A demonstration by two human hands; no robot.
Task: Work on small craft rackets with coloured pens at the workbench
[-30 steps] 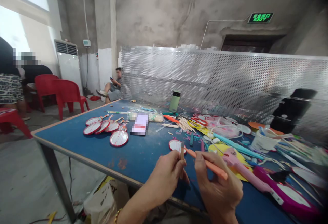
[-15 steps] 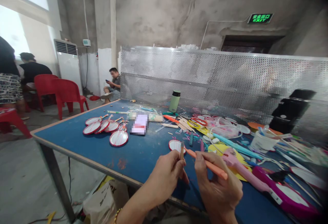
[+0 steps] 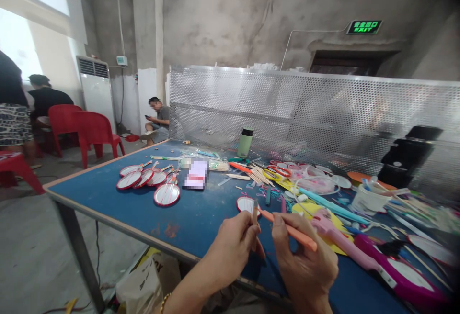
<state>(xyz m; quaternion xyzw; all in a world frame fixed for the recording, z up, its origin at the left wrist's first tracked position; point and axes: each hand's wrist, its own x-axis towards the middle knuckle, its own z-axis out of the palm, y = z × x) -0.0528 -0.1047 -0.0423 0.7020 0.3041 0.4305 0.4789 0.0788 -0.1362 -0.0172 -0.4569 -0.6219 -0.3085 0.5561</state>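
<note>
Barely anything has shifted over the last second: the left hand stays pinched on a short upright wooden stick; the right hand keeps its closed grip on a slim orange plastic rod, whose tip is just beside the stick; both hover above the blue desk; a red-rimmed white disc lies just beyond.

Blue tabletop, worn front edge. Red-rimmed discs left; green bottle at back; wooden sticks middle; white cup right.
</note>
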